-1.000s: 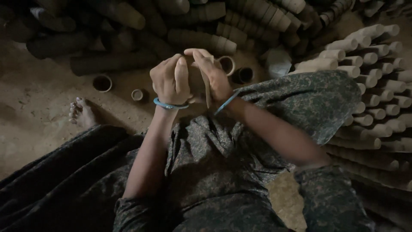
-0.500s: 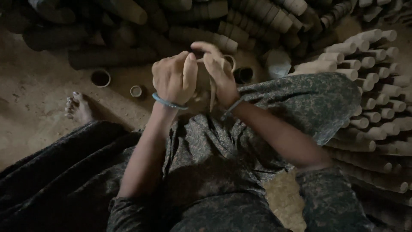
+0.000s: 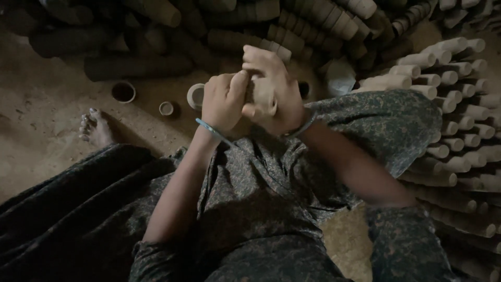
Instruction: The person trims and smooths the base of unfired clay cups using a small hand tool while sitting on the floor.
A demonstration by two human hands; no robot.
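Observation:
I sit on an earthen floor in dark patterned clothing [image 3: 250, 209]. Both hands are raised together in front of me. My right hand [image 3: 274, 96] wraps around a small clay cup [image 3: 262, 91], mostly hidden by the fingers. My left hand [image 3: 223, 99], with a blue bangle at the wrist, presses its fingers against the same cup from the left. A pale clay cup [image 3: 195, 95] lies on its side on the floor just behind the left hand.
Stacked rows of pale clay cups [image 3: 459, 104] fill the right side. Darker stacked cups [image 3: 156, 31] line the far side. Two small loose cups [image 3: 123, 92] [image 3: 166, 108] stand on the dirt floor at left. My bare foot [image 3: 95, 128] rests there too.
My hands have closed more tightly over the clay cup and turned it; a thin stick-like piece seen between the hands a second ago is no longer visible.

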